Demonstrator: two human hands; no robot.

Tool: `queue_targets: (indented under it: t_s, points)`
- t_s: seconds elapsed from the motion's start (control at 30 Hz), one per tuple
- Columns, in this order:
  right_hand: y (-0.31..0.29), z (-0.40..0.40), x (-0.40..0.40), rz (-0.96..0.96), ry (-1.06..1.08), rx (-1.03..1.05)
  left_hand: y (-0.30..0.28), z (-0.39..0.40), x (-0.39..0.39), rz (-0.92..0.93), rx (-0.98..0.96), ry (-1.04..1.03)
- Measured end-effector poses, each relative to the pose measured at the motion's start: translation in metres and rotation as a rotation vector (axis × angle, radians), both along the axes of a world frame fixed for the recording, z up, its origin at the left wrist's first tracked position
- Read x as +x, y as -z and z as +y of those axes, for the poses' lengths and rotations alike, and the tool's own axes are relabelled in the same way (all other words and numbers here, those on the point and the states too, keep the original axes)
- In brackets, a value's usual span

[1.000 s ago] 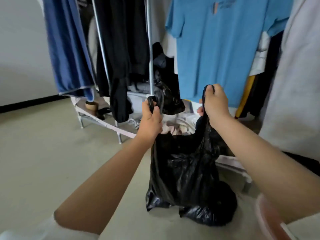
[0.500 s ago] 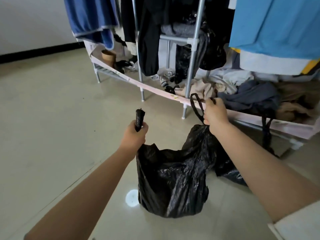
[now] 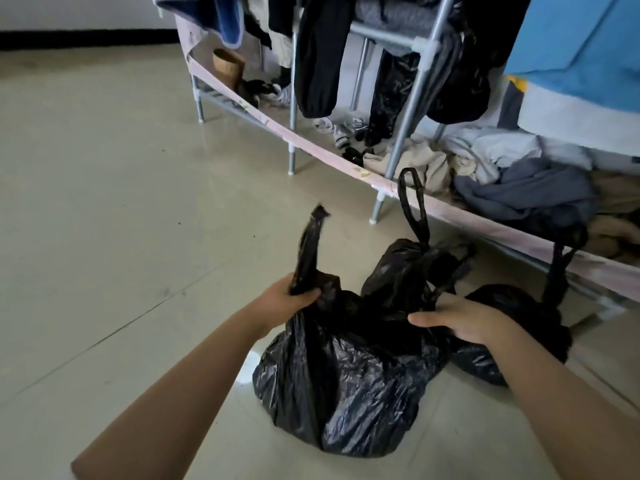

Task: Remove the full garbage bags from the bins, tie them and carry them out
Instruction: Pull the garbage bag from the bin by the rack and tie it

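Garbage bag, black and bulging, is set on the floor in the near centre; its contents cannot be seen. Left handle strip is held upright by the left hand, grip closed round its base. Right hand is laid on the bag's right top, thumb out; fingers are tucked into the plastic, so its grip cannot be told for sure. Right handle loop stands up free. Second black bag lies just right, touching the first. Clothes rack is seen far behind, its bottom shelf filled with crumpled clothes and shoes.
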State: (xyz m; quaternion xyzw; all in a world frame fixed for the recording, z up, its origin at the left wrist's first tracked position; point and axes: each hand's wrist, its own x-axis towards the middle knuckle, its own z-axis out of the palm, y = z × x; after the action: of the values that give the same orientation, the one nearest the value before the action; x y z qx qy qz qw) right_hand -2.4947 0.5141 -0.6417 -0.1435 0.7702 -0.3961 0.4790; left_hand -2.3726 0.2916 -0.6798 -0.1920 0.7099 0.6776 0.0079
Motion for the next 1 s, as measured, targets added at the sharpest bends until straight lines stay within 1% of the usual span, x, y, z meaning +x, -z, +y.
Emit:
queue_targets:
  t_s: [0.07, 0.13, 0.17, 0.2, 0.23, 0.3, 0.33, 0.37, 0.43, 0.5, 0.57, 0.6, 0.63, 0.7, 0.77, 0.8, 0.87, 0.93, 1.0]
  points:
    - [0.007, 0.006, -0.005, -0.064, 0.032, -0.037, 0.007, 0.004, -0.005, 0.011, 0.215, -0.21]
    - [0.02, 0.007, -0.013, -0.007, 0.142, -0.075, 0.011, 0.007, -0.01, 0.079, 0.433, -0.337]
    - [0.025, 0.004, -0.016, 0.047, 0.213, -0.096, 0.011, 0.009, -0.012, 0.108, 0.497, -0.368]
    - [0.033, 0.001, -0.022, 0.072, 0.307, -0.159, 0.011, 0.012, -0.014, 0.126, 0.535, -0.405]
    - [0.036, -0.006, -0.024, 0.033, 0.41, -0.244, 0.011, 0.013, -0.015, 0.142, 0.563, -0.461]
    - [0.042, -0.02, -0.031, -0.121, 0.621, -0.429, 0.014, 0.012, -0.018, 0.188, 0.638, -0.581]
    - [0.046, -0.028, -0.036, -0.17, 0.69, -0.475, 0.017, 0.011, -0.019, 0.197, 0.671, -0.608]
    - [0.048, -0.038, -0.038, -0.222, 0.741, -0.5, 0.02, 0.011, -0.018, 0.178, 0.681, -0.621]
    - [0.054, -0.058, -0.04, -0.237, 0.775, -0.533, 0.028, 0.013, -0.012, 0.117, 0.691, -0.654]
    - [0.059, -0.072, -0.039, -0.317, 0.795, -0.492, 0.034, 0.013, -0.001, 0.121, 0.758, -0.691]
    - [0.059, -0.082, -0.034, -0.347, 0.77, -0.46, 0.036, 0.011, 0.012, 0.167, 0.78, -0.716]
    - [0.06, -0.086, -0.033, -0.325, 0.744, -0.453, 0.038, 0.008, 0.018, 0.181, 0.767, -0.743]
    - [0.058, -0.09, -0.031, -0.281, 0.68, -0.446, 0.04, 0.006, 0.023, 0.196, 0.747, -0.777]
    - [0.062, -0.094, -0.029, -0.159, 0.496, -0.354, 0.045, 0.001, 0.029, 0.221, 0.719, -0.821]
    - [0.065, -0.094, -0.028, -0.05, 0.347, -0.25, 0.047, -0.004, 0.031, 0.262, 0.751, -0.853]
    - [0.067, -0.093, -0.027, -0.038, 0.308, -0.234, 0.047, -0.007, 0.033, 0.284, 0.771, -0.877]
    - [0.072, -0.086, -0.028, -0.056, 0.269, -0.225, 0.046, -0.011, 0.035, 0.318, 0.78, -0.921]
    - [0.074, -0.073, -0.03, -0.138, 0.228, -0.302, 0.043, -0.01, 0.035, 0.345, 0.789, -0.95]
    - [0.07, -0.056, -0.03, -0.217, 0.04, -0.383, 0.041, -0.007, 0.031, 0.357, 0.81, -0.991]
